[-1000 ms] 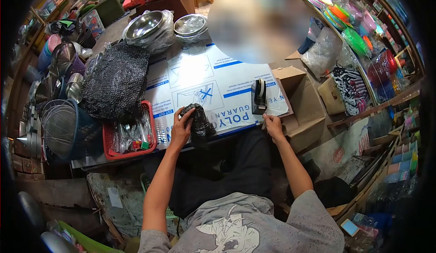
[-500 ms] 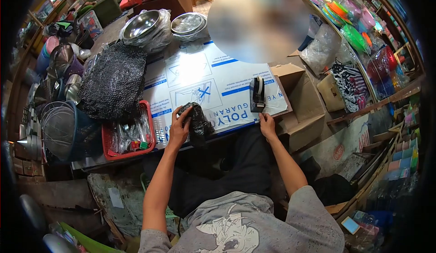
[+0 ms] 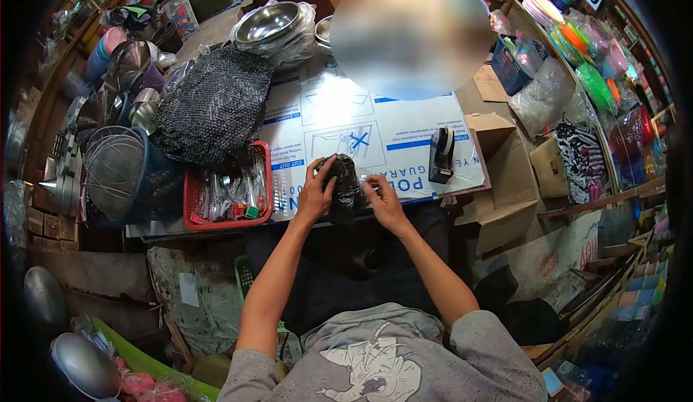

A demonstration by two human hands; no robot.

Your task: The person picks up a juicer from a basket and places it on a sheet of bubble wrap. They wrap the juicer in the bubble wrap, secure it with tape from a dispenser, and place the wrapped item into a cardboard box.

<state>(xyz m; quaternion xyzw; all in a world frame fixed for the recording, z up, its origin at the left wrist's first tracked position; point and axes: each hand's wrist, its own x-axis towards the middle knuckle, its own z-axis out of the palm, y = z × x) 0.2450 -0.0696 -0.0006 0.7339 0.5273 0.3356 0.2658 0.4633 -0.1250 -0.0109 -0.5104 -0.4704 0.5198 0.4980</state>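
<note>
A small black mesh bundle [image 3: 343, 182] rests at the near edge of a white printed cardboard sheet [image 3: 390, 124]. My left hand [image 3: 315, 193] grips the bundle's left side. My right hand [image 3: 382, 198] presses against its right side, fingers on the mesh. A black tape dispenser [image 3: 441, 155] stands on the sheet to the right, apart from both hands.
A red basket [image 3: 192, 201] of small wrapped items sits left of the bundle, with a larger pile of black mesh [image 3: 215, 106] behind it. A blue basket [image 3: 159, 185] holds wire strainers. Steel bowls in plastic [image 3: 273, 28] stand at the back. An open cardboard box [image 3: 505, 178] is on the right.
My right hand has left the spot near the tape dispenser and moved left onto the mesh bundle. The left hand stays on the bundle. The view has shifted.
</note>
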